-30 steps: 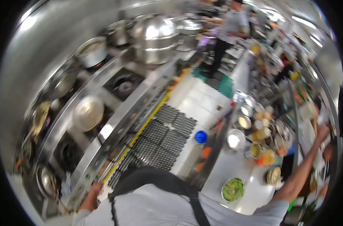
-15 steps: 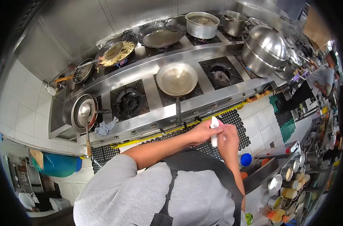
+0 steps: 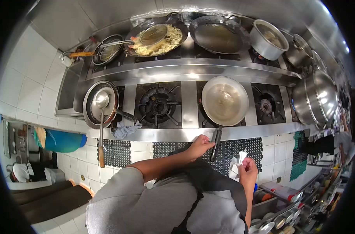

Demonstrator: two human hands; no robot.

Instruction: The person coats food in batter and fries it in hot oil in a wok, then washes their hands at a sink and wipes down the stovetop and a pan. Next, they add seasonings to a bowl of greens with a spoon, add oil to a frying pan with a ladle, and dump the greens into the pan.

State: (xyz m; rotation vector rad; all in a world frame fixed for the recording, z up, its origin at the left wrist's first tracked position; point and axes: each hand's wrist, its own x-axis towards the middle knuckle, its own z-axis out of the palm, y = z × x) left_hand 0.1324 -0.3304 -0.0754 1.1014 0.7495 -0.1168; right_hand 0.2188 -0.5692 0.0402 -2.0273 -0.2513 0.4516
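A pale frying pan (image 3: 225, 100) with some clear liquid sits on a front burner, its dark handle pointing toward me. Beside that handle is my left hand (image 3: 201, 148), fingers curled in and the fingertips at the handle's edge; I see nothing in them. Whether they touch the handle I cannot tell. Lower right, my right hand (image 3: 248, 170) pinches a crumpled white paper tissue (image 3: 236, 164), which hangs to the left of the fingers over the floor mat.
A ladle (image 3: 102, 100) rests in a pan (image 3: 92, 117) at left, near a grey cloth (image 3: 126, 129). Behind stand a wok of yellow food (image 3: 173, 39) under a strainer (image 3: 154, 35), an oil wok (image 3: 218, 38) and a pot (image 3: 268, 39). A steamer (image 3: 316, 99) stands right; a person is beyond.
My hands were together around the white tissue; now they are apart. The left has moved to the pan handle, the right keeps the tissue, spread wider. The view has shifted toward the stove.
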